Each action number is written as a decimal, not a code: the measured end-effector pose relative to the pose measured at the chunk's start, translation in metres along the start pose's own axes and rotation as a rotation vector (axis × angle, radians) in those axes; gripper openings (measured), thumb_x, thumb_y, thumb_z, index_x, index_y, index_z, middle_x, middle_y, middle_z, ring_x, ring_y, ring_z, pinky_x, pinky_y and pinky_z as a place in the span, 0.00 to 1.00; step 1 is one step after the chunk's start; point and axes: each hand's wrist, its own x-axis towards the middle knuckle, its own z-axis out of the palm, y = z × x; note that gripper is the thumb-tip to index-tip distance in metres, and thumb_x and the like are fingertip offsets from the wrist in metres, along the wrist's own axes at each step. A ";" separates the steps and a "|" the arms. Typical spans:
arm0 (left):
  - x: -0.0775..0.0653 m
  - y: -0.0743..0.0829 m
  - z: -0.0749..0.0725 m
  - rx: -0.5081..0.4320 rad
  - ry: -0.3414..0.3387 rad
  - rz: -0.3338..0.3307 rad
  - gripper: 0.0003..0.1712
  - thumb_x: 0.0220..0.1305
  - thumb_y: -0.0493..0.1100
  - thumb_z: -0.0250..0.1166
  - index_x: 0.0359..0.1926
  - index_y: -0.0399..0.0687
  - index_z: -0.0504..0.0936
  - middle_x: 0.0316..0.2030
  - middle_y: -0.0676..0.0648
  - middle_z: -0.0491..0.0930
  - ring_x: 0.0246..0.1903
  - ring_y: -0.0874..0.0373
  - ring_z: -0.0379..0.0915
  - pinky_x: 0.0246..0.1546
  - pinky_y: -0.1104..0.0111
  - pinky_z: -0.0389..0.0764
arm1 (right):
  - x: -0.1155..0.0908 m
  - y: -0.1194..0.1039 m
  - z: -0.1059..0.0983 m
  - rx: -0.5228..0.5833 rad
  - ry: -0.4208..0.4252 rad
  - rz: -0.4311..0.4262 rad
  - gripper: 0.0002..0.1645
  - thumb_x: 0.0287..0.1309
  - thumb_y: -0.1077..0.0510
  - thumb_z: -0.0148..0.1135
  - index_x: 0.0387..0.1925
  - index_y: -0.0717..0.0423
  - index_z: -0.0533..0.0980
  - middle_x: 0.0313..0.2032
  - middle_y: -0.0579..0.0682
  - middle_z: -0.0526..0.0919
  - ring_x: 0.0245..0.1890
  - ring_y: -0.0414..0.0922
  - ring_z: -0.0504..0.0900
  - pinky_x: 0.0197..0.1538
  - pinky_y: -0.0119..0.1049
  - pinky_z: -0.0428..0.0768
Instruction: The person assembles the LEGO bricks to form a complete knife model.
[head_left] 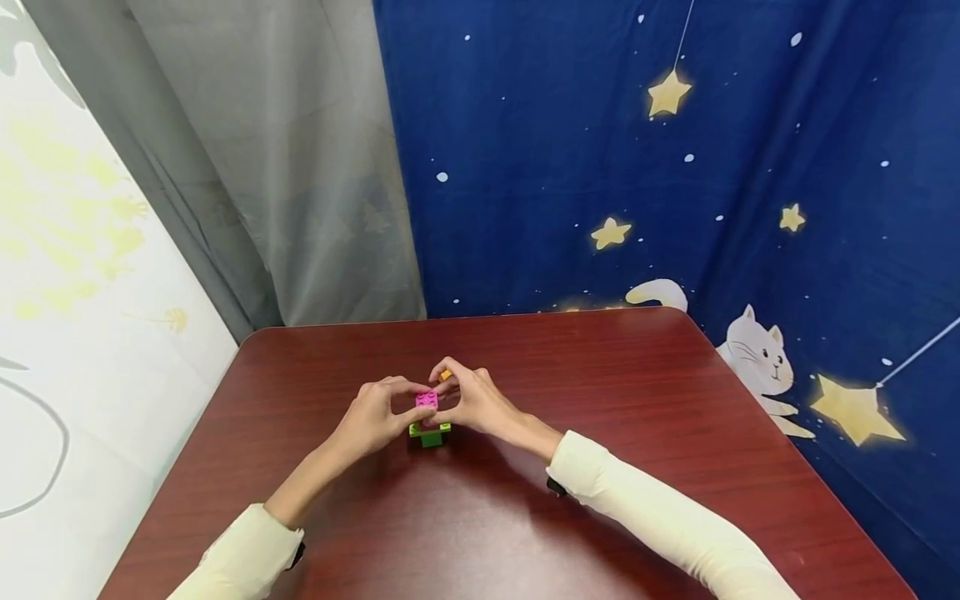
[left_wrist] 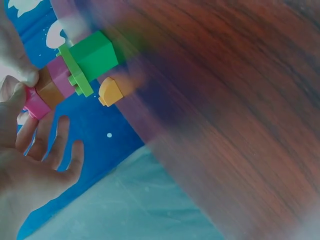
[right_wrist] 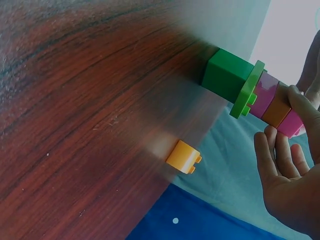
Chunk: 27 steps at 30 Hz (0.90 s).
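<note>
A small tower of toy building bricks stands on the table, its base a dark green block (head_left: 432,439). Above this come a lime plate (right_wrist: 248,90) wider than the block, a pink brick (right_wrist: 264,93), an orange brick (right_wrist: 276,112) and, topmost, a magenta brick (head_left: 426,400). My left hand (head_left: 375,417) pinches the magenta brick between thumb and index finger. From the other side, my right hand (head_left: 480,404) grips the tower at the orange brick, thumb against it. In both wrist views the remaining fingers extend loosely.
A loose yellow-orange brick (right_wrist: 183,157) with a curved side lies on the table behind the tower, partly hidden by my right hand in the head view. The reddish-brown table (head_left: 637,375) reaches back to a grey curtain (head_left: 322,208) and a blue starry curtain (head_left: 525,167).
</note>
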 end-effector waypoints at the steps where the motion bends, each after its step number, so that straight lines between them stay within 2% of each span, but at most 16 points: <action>1: 0.000 0.000 0.000 -0.001 -0.005 -0.002 0.19 0.57 0.47 0.81 0.48 0.47 0.91 0.40 0.53 0.88 0.42 0.49 0.84 0.44 0.52 0.83 | 0.000 0.000 -0.001 -0.002 -0.001 0.001 0.34 0.44 0.53 0.87 0.48 0.50 0.75 0.41 0.45 0.91 0.44 0.32 0.88 0.52 0.31 0.82; 8: 0.000 -0.002 0.001 0.008 -0.034 -0.026 0.19 0.57 0.45 0.81 0.49 0.47 0.90 0.40 0.51 0.87 0.44 0.47 0.84 0.45 0.49 0.83 | -0.001 0.002 -0.002 0.025 -0.053 -0.020 0.31 0.47 0.56 0.86 0.49 0.52 0.76 0.42 0.48 0.91 0.44 0.36 0.89 0.53 0.38 0.84; 11: -0.001 -0.002 0.000 0.014 -0.045 -0.043 0.20 0.56 0.46 0.81 0.49 0.47 0.90 0.42 0.50 0.88 0.46 0.47 0.84 0.47 0.50 0.83 | -0.003 0.004 -0.002 0.058 -0.079 -0.038 0.29 0.49 0.58 0.84 0.50 0.52 0.76 0.43 0.49 0.90 0.44 0.38 0.89 0.51 0.35 0.84; 17: 0.000 -0.003 -0.001 0.018 -0.052 -0.060 0.22 0.54 0.49 0.82 0.49 0.49 0.91 0.44 0.50 0.88 0.48 0.49 0.84 0.47 0.51 0.83 | -0.005 0.007 -0.004 0.088 -0.067 -0.088 0.30 0.48 0.61 0.84 0.51 0.55 0.78 0.43 0.50 0.89 0.43 0.44 0.89 0.50 0.32 0.84; 27: 0.002 -0.009 0.000 0.016 -0.042 -0.053 0.24 0.52 0.51 0.84 0.48 0.48 0.90 0.43 0.49 0.88 0.46 0.49 0.84 0.48 0.49 0.83 | -0.005 0.011 -0.005 0.062 -0.066 -0.063 0.28 0.50 0.59 0.83 0.52 0.54 0.80 0.42 0.47 0.89 0.43 0.40 0.89 0.49 0.29 0.83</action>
